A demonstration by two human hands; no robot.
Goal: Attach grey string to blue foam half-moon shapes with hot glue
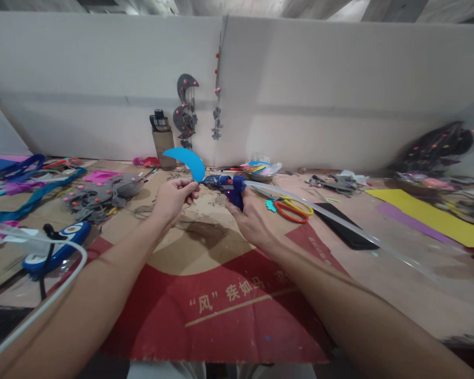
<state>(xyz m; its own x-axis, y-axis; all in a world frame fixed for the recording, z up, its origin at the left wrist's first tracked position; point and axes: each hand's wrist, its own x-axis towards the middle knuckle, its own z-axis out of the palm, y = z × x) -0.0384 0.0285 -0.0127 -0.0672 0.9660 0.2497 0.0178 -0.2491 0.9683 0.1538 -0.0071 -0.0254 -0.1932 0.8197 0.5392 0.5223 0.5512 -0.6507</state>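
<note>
Between the fingers of my left hand [177, 196] is the lower tip of a blue crescent-shaped cutout [191, 160], raised above the table. My right hand [254, 218] is wrapped round the grip of a blue hot glue gun [231, 188]. Its nozzle points left and is close to the cutout's lower tip; whether they touch I cannot tell. A long clear glue stick [332, 213] runs out of the gun's back toward the right. Beneath both hands lies a red and tan cardboard sheet [221, 316] with printed characters.
Scissors [292, 209] with red and yellow handles and a black phone [345, 226] lie right of my right hand. A bottle [164, 142] stands by the wall. Grey felt pieces [102, 197] and a blue power strip [57, 250] with a white cable are on the left.
</note>
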